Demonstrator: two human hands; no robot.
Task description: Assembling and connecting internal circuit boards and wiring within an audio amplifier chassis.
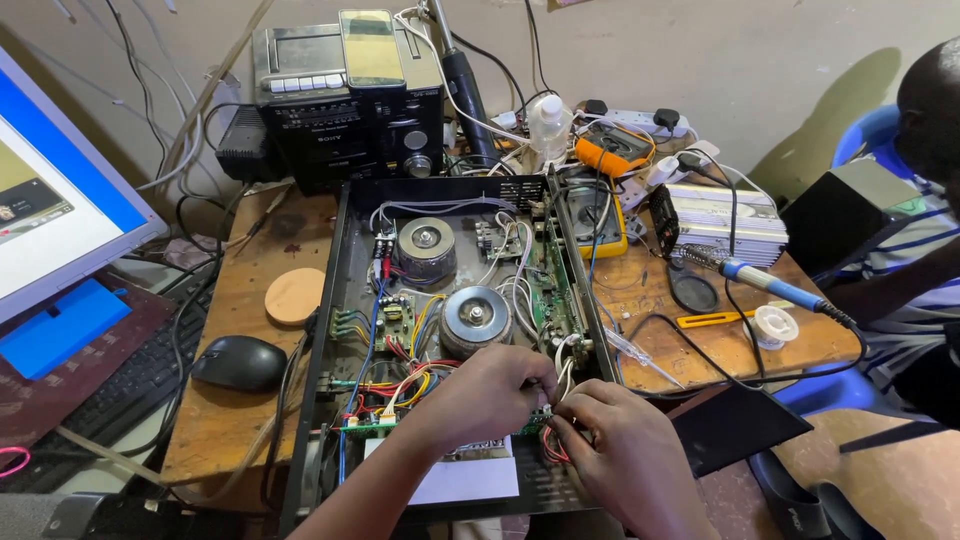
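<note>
Green circuit board (pixel 535 420) sits at the front edge of the opened amplifier chassis (pixel 345 240), pinched between left hand (pixel 490 395) and right hand (pixel 615 445) (fingertips pressed together, probably on a wire). Judging by this, fitting or connecting is underway; next needs fine, steady fingers. Wires (pixel 400 385) crowd left; the soldering iron (pixel 770 285) lies well apart, right.

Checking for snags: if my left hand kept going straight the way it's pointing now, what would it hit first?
The left hand points right, toward the right hand, so it would likely meet those fingers and the small green circuit board pinched between them first; depth is unclear.
</note>
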